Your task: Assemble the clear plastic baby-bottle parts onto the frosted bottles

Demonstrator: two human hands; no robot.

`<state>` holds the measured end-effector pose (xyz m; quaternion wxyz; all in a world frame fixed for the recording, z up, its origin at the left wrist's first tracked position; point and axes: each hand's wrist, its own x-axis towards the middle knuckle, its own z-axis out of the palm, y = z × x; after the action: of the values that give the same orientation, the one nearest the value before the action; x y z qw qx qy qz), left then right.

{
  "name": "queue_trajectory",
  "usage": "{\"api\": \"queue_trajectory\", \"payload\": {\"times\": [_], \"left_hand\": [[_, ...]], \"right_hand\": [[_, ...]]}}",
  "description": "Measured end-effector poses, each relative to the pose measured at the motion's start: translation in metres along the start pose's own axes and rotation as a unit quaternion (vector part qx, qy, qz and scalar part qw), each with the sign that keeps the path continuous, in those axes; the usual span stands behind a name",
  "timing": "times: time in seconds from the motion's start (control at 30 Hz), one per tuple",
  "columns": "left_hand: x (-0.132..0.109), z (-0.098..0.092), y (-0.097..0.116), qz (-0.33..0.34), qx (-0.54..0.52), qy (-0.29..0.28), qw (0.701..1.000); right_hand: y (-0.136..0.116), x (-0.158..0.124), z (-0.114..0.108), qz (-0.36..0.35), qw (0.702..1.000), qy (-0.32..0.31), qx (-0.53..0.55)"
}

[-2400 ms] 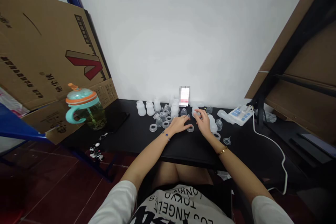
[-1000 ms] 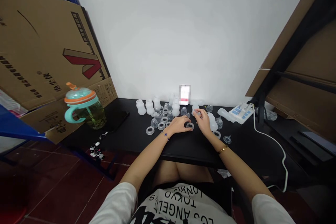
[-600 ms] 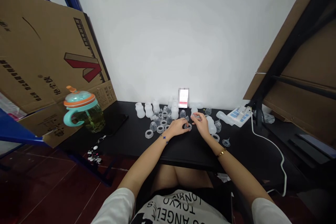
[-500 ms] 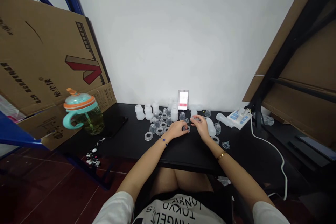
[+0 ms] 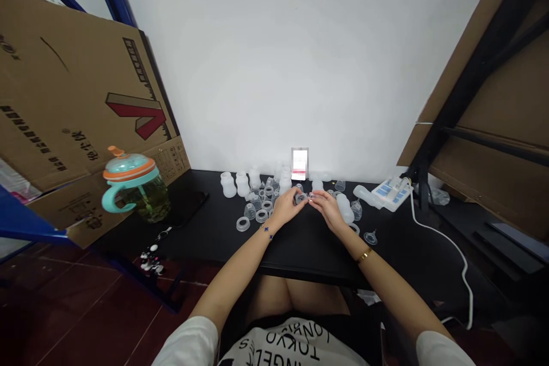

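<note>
White shirt [image 5: 337, 355]: "TOKYO", partial "ANGEL". Cardboard box [image 5: 55, 86]: red V-like sign; dark characters, too blurred to read.

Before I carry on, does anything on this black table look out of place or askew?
Yes: one frosted white plastic bottle beside the right hand lies on its side, while similar bottles farther left stand upright. A black-and-white charm keychain hangs over the edge of the table.

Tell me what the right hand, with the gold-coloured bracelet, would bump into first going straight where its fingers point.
Most likely the clear round plastic ring held by the left hand, just ahead of the right hand; depth is unclear, so they may already touch.
</note>
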<state>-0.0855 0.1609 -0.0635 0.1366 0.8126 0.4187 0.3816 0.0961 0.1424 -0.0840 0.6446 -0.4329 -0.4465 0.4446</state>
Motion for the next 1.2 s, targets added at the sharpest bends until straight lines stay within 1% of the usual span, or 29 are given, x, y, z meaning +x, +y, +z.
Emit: {"api": "queue_trajectory", "payload": {"times": [0.1,0.27,0.4,0.53,0.7,0.87,0.97,1.07,1.2], "left_hand": [[0.0,-0.001,0.002,0.006,-0.013,0.018,1.0],[-0.002,-0.002,0.003,0.014,-0.016,0.022,1.0],[-0.002,-0.002,0.005,0.019,-0.021,0.045,0.999],[-0.002,-0.003,0.006,0.033,-0.036,0.068,0.996],[-0.003,-0.004,0.007,0.044,-0.044,0.079,0.995],[-0.004,-0.005,0.01,0.046,-0.042,0.078,0.995],[-0.004,-0.005,0.01,0.046,-0.042,0.077,0.995],[-0.004,-0.005,0.009,0.051,-0.041,0.071,0.995],[-0.004,-0.004,0.008,0.066,-0.034,0.047,0.996]], "right_hand": [[0.0,-0.001,0.0,0.013,1.0,-0.011,-0.001],[-0.002,-0.001,-0.002,0.026,1.0,-0.001,-0.012],[-0.003,-0.001,-0.001,0.035,0.999,-0.007,-0.003],[-0.002,-0.003,0.002,0.065,0.997,-0.038,0.011],[-0.002,-0.006,0.007,0.114,0.989,-0.086,0.048],[-0.005,-0.007,0.008,0.186,0.97,-0.096,0.125],[-0.007,-0.006,0.009,0.219,0.959,-0.101,0.148],[-0.009,-0.006,0.008,0.246,0.95,-0.111,0.157],[-0.011,-0.006,0.005,0.264,0.942,-0.107,0.179]]}}
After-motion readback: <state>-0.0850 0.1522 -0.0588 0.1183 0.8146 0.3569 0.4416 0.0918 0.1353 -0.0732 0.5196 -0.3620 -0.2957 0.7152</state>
